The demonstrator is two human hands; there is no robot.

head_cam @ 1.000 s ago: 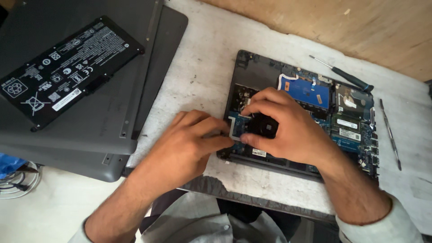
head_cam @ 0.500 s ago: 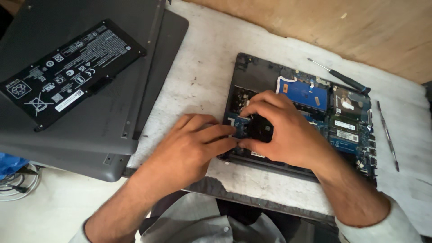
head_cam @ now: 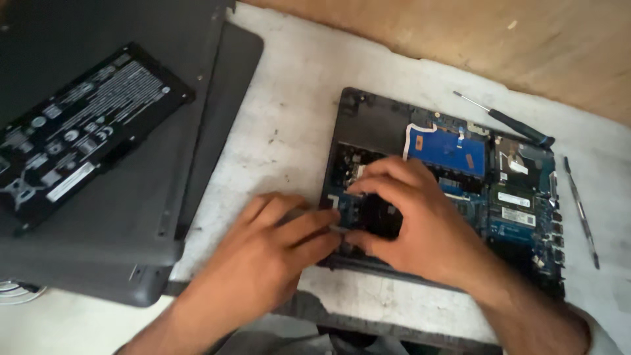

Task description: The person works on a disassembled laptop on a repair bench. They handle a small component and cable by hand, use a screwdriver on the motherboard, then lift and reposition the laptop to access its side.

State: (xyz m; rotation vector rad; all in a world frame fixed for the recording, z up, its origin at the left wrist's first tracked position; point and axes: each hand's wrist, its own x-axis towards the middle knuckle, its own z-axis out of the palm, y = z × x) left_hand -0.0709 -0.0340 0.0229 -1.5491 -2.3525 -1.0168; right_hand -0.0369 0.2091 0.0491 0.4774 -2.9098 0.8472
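- Single head view, mounted on the person, facing steeply down onto the white table point(head_cam: 289, 131).
- Close range: both forearms enter from the near edge.
- Far edge runs diagonally across the upper right corner.

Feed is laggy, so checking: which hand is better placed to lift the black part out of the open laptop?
Probably the right hand: its fingers already curl around the black part in the open laptop. The left hand only touches the laptop's edge.

2 bare hands: left hand point(head_cam: 263, 253) and right hand point(head_cam: 420, 227), forearms uncovered. Pale grey sleeve cuff point(head_cam: 601, 335) at right forearm; grey garment point(head_cam: 289, 335) at bottom edge.
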